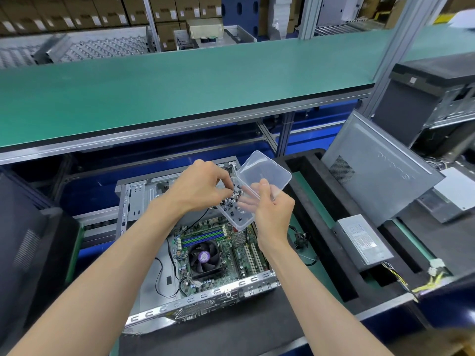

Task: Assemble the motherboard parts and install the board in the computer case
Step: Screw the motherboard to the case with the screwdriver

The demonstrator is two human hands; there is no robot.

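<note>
An open computer case (pixel 133 201) lies flat in front of me with the green motherboard (pixel 239 249) inside it. A black cooler fan (pixel 204 258) sits on the board. Above the case my right hand (pixel 272 209) holds a clear plastic box (pixel 237 214) with its hinged lid (pixel 264 173) swung open. Several small dark screws (pixel 231 201) lie in the box. My left hand (pixel 203 186) reaches into the box, its fingertips pinching among the screws.
A grey power supply (pixel 365 240) with yellow and black cables lies in the black foam tray (pixel 321 227) to the right. A grey side panel (pixel 380 170) leans behind it. A green shelf (pixel 180 83) runs above the bench. Another case (pixel 437 104) stands at far right.
</note>
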